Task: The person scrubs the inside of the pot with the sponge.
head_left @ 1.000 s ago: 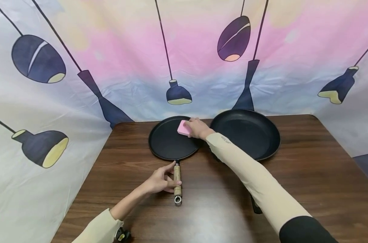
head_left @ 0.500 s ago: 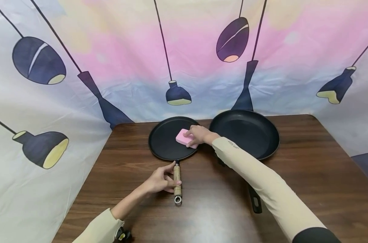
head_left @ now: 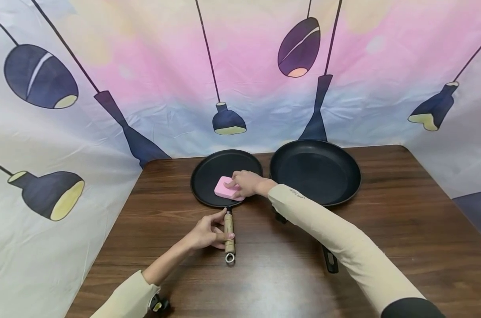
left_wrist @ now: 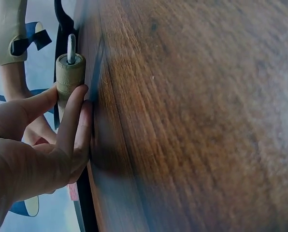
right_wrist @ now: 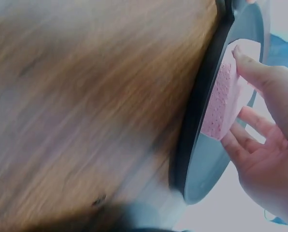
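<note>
A flat black pan [head_left: 206,176] with a low rim lies at the back of the table, its wooden handle [head_left: 229,229] pointing towards me. My left hand [head_left: 206,232] grips that handle between thumb and fingers; the left wrist view shows the handle's end with a metal ring [left_wrist: 71,48]. On the pan's surface, near its front right rim, sits a pink sponge [head_left: 223,187]. My right hand [head_left: 247,183] pinches the sponge from the right. In the right wrist view, thumb and fingertips hold the sponge's [right_wrist: 221,96] sides against the pan.
To the right stands a larger, deeper black frying pan [head_left: 316,170], partly behind my right sleeve [head_left: 324,221]. Its black handle [head_left: 330,260] shows below the forearm. Both pans rest on a brown wooden table [head_left: 272,282]. A curtain [head_left: 165,88] printed with lamps hangs behind.
My right hand has slid the sponge from the pan's upper right towards its front and left. The left hand keeps its grip on the handle. The head view has shifted slightly.
</note>
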{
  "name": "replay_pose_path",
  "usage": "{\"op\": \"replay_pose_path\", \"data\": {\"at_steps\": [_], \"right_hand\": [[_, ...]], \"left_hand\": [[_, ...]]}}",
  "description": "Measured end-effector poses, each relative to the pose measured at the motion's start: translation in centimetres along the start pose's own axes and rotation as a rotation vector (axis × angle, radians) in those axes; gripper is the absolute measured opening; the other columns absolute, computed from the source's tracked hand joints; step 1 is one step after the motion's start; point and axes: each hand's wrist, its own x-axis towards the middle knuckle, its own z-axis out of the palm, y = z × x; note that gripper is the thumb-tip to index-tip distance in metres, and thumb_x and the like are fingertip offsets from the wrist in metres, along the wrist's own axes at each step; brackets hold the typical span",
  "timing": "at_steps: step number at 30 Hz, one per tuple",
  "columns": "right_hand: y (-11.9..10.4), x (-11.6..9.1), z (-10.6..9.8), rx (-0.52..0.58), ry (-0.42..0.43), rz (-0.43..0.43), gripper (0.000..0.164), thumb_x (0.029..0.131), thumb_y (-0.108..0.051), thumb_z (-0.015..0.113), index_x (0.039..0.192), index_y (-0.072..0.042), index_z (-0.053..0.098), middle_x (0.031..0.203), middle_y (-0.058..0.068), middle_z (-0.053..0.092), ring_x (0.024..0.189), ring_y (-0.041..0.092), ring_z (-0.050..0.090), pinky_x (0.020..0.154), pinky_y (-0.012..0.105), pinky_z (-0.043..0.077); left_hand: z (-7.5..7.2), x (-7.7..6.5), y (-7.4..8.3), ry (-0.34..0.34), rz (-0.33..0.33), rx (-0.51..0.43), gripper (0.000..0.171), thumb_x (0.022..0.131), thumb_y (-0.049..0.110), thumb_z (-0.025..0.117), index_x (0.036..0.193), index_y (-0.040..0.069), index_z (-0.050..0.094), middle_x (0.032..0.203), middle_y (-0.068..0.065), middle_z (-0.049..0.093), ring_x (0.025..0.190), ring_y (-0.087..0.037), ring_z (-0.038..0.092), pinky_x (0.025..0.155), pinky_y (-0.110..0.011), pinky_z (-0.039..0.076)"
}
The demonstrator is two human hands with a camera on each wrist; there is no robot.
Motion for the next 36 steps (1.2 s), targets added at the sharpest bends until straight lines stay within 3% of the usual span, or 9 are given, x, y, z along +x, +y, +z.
{"op": "replay_pose_path", "data": {"at_steps": [6, 12, 17, 23, 29, 36], "right_hand": [[-2.1, 1.2, 0.5, 0.03, 0.026, -0.059, 0.051, 0.097, -0.033, 0.072, 0.145, -0.028, 0.057, 0.151, 0.011, 0.052, 0.137, 0.032, 0.051, 0.118, 0.042, 0.045], [-3.9, 2.9, 0.6, -0.027, 0.091, -0.059, 0.046, 0.098, -0.036, 0.069, 0.143, -0.031, 0.059, 0.147, 0.009, 0.057, 0.128, 0.028, 0.056, 0.11, 0.039, 0.052], [-4.8, 5.1, 0.6, -0.08, 0.119, 0.009, 0.044, 0.1, -0.039, 0.065, 0.143, -0.034, 0.057, 0.141, 0.003, 0.061, 0.124, 0.024, 0.057, 0.105, 0.037, 0.055], [-5.0, 7.7, 0.7, -0.096, 0.154, 0.097, 0.042, 0.103, -0.04, 0.06, 0.145, -0.037, 0.054, 0.149, 0.003, 0.057, 0.128, 0.025, 0.056, 0.108, 0.037, 0.054], [-4.2, 9.7, 1.6, -0.151, 0.259, 0.213, 0.033, 0.109, -0.037, 0.049, 0.136, -0.032, 0.066, 0.149, 0.004, 0.056, 0.125, 0.024, 0.059, 0.107, 0.034, 0.055], [-2.1, 10.3, 1.7, -0.06, 0.317, 0.326, 0.035, 0.112, -0.028, 0.042, 0.139, -0.031, 0.064, 0.137, 0.011, 0.059, 0.122, 0.027, 0.06, 0.105, 0.04, 0.055]], "left_hand": [[-0.1, -0.3, 0.2, 0.003, -0.015, -0.001, 0.089, 0.092, 0.0, 0.074, 0.16, -0.005, 0.016, 0.13, -0.028, 0.044, 0.079, -0.009, 0.064, 0.075, -0.041, 0.067], [-0.2, -0.1, 0.4, 0.001, -0.007, -0.008, 0.09, 0.092, -0.001, 0.074, 0.16, -0.005, 0.015, 0.131, -0.028, 0.044, 0.078, -0.008, 0.065, 0.074, -0.04, 0.067], [-0.4, -0.1, 0.5, 0.003, -0.018, -0.007, 0.092, 0.091, 0.001, 0.076, 0.161, -0.004, 0.016, 0.131, -0.027, 0.045, 0.08, -0.009, 0.066, 0.074, -0.039, 0.067], [-0.3, -0.3, 0.3, 0.008, -0.021, 0.002, 0.094, 0.089, 0.003, 0.079, 0.16, -0.004, 0.017, 0.132, -0.027, 0.047, 0.081, -0.009, 0.068, 0.073, -0.041, 0.067], [-0.1, -0.6, 0.1, 0.014, -0.02, -0.001, 0.095, 0.089, 0.003, 0.079, 0.16, -0.004, 0.016, 0.133, -0.028, 0.045, 0.081, -0.009, 0.068, 0.074, -0.04, 0.067], [0.2, -0.3, 0.1, 0.021, -0.021, 0.01, 0.096, 0.089, 0.003, 0.079, 0.161, -0.003, 0.016, 0.135, -0.028, 0.043, 0.082, -0.009, 0.068, 0.075, -0.04, 0.067]]}}
